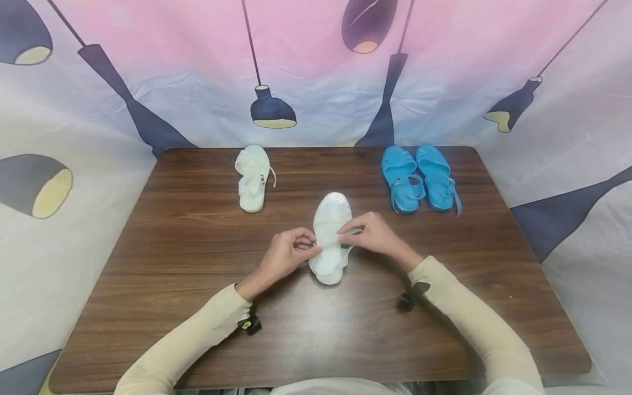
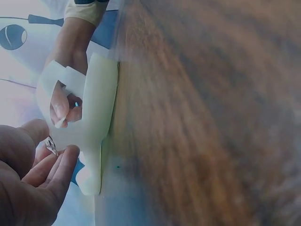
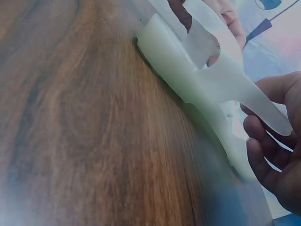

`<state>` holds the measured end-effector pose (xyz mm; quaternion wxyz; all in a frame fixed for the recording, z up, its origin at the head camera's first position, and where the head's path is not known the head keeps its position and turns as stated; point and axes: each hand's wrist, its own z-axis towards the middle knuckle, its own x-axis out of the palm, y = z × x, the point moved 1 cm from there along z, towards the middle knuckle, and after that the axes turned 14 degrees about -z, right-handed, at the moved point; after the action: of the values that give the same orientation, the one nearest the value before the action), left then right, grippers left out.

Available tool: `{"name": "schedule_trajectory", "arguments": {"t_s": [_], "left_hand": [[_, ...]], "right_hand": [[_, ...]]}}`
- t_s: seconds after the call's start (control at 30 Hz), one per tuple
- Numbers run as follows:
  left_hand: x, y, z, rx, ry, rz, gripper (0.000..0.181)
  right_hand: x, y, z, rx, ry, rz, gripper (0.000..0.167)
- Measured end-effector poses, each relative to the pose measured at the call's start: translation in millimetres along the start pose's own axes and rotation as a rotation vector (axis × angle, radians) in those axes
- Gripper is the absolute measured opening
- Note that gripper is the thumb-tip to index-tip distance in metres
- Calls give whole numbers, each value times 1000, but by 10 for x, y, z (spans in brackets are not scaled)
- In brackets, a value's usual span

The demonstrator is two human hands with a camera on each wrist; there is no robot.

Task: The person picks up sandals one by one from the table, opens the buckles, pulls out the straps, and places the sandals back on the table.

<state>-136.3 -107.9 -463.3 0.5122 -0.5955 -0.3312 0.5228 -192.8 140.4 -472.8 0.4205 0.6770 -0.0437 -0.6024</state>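
Observation:
A white sandal (image 1: 333, 211) lies on the table in front of me, toe pointing away. At its left side my left hand (image 1: 287, 251) pinches the small metal buckle (image 2: 51, 145) between thumb and fingers, as the left wrist view shows. From the other side my right hand (image 1: 374, 235) holds the sandal's loose ankle strap (image 3: 265, 112) near the instep. In the right wrist view the strap runs in among the right hand's fingers; its tip is partly hidden. Farther back on the left stands the other white sandal (image 1: 253, 159), its strap hanging out to the right.
A pair of blue sandals, the left blue sandal (image 1: 397, 162) and the right blue sandal (image 1: 433, 162), stands at the back right of the brown wooden table (image 1: 197, 236). Behind the table hangs a cloth backdrop (image 1: 197, 99) printed with lamps.

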Motion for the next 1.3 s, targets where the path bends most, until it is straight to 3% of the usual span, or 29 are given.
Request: {"name": "schedule_trajectory", "arguments": {"t_s": [0.3, 0.63, 0.8, 1.07, 1.3], "left_hand": [[-20, -25, -5, -12, -1, 25, 15], [-19, -72, -35, -66, 0, 21, 19], [-7, -70, -45, -90, -8, -10, 25], [0, -33, -27, -105, 10, -48, 23], [-23, -13, -34, -113, 3, -15, 25]], "right_hand": [[-205, -54, -73, 76, -25, 83, 20], [-165, 207, 192, 29, -99, 19, 25], [-19, 351, 353, 1, -103, -74, 25], [67, 371, 408, -120, -73, -267, 25], [-67, 275, 239, -10, -69, -291, 38]]}}
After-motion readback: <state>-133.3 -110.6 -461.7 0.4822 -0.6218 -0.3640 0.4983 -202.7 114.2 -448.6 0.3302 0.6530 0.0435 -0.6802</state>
